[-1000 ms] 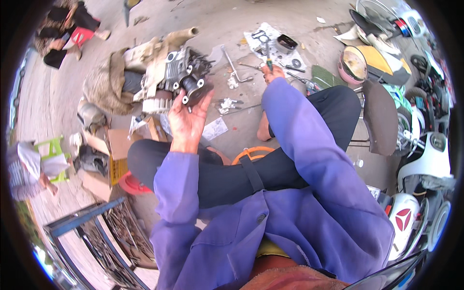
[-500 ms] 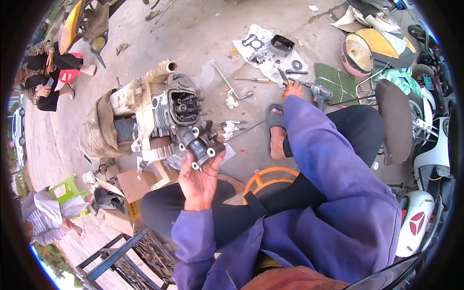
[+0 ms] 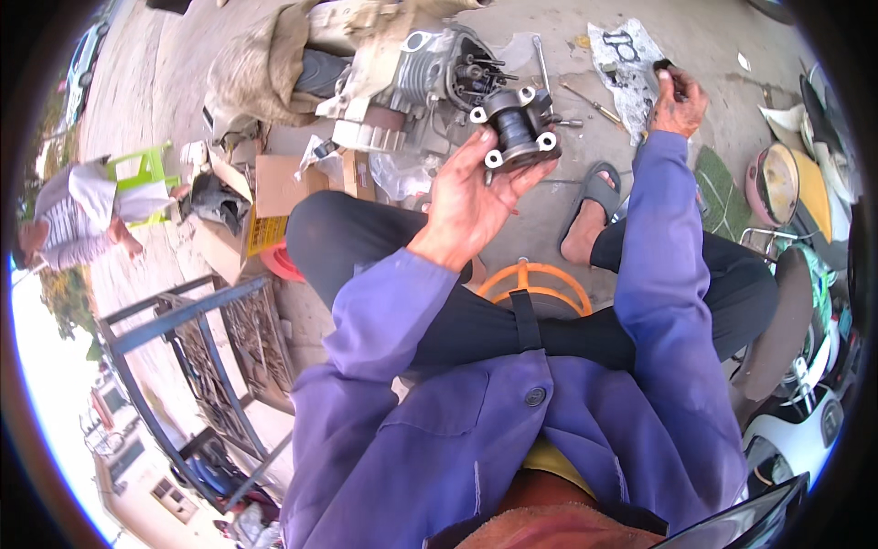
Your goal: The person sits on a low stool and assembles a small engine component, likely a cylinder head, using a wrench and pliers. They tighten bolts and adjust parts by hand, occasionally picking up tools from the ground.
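Note:
My left hand (image 3: 466,209) holds up a dark metal engine part (image 3: 514,128) with a round black body and pale bolt lugs at its corners, gripped from below. Just beyond it lies the opened engine (image 3: 416,78), its finned cylinder and inner valve parts bare. Farther right, my right hand (image 3: 679,102) is over a white sheet (image 3: 631,90) on the ground, fingers bent together. Something small and dark (image 3: 662,65) shows at its fingertips; I cannot make out what it is. A dark gasket (image 3: 624,46) lies on the sheet beside that hand.
A long screwdriver (image 3: 593,104) and a metal wrench (image 3: 543,62) lie between engine and sheet. Cardboard boxes (image 3: 294,183) and a metal-framed rack (image 3: 206,306) stand at left, near a seated person (image 3: 78,215). An orange ring-shaped frame (image 3: 540,273) is between my legs. Scooters crowd the right.
My view has turned and shifted, so the engine sits higher. My right hand has left the tools by the drill for the white sheet. The left still holds the engine part, now tilted differently.

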A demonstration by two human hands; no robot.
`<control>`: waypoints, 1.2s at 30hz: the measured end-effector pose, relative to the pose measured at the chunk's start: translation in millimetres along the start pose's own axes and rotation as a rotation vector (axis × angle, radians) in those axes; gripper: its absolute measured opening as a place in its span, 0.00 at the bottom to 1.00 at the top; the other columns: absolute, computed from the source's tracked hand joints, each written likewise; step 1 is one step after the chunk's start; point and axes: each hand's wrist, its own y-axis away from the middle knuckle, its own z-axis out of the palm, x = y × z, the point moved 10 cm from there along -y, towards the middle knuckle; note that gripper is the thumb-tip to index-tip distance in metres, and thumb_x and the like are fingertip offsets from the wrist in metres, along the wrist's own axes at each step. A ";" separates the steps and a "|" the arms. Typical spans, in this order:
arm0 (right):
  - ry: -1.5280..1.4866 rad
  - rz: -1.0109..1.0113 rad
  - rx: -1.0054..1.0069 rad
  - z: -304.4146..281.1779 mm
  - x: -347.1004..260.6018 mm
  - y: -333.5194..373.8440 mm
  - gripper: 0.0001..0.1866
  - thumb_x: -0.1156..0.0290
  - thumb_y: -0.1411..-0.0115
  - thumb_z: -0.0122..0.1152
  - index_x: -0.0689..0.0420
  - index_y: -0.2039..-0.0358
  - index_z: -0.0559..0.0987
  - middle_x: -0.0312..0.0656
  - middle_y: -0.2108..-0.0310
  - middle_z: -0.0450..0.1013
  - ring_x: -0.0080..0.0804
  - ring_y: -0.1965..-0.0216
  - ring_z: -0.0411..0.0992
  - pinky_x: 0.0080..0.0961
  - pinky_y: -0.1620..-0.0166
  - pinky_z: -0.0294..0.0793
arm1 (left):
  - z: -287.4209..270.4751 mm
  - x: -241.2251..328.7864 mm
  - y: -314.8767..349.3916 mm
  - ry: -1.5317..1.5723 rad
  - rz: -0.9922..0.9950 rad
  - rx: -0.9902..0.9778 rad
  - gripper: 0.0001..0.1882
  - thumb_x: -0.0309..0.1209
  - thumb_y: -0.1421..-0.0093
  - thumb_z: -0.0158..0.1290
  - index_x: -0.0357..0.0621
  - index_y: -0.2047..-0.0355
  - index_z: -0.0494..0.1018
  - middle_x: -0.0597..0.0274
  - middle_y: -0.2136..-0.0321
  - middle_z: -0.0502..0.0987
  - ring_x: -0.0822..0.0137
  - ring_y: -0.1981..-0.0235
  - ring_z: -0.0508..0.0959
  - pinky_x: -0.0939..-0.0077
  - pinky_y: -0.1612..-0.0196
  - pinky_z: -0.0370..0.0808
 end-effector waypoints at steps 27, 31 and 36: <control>0.003 -0.239 -0.601 -22.8 -319.3 210.9 0.07 0.71 0.45 0.69 0.56 0.67 0.80 0.39 0.72 0.71 0.34 0.74 0.72 0.31 0.69 0.72 | -3.2 21.2 18.6 -0.180 0.245 -0.068 0.16 0.31 0.31 0.49 0.46 0.44 0.64 0.57 0.55 0.78 0.63 0.60 0.82 0.68 0.60 0.80; -0.014 -0.295 -0.606 -18.4 -328.3 215.3 0.07 0.73 0.45 0.68 0.56 0.66 0.80 0.39 0.71 0.71 0.34 0.73 0.73 0.32 0.68 0.73 | -2.3 31.8 23.1 -0.201 0.307 -0.068 0.18 0.31 0.32 0.50 0.45 0.43 0.64 0.56 0.54 0.77 0.63 0.59 0.82 0.67 0.56 0.80; -0.001 -0.381 -0.592 -11.8 -330.2 219.7 0.08 0.75 0.46 0.68 0.58 0.66 0.79 0.40 0.70 0.71 0.33 0.73 0.74 0.30 0.69 0.74 | -8.8 34.5 20.1 -0.189 0.307 -0.068 0.20 0.30 0.32 0.50 0.45 0.42 0.62 0.53 0.53 0.77 0.60 0.56 0.81 0.64 0.54 0.81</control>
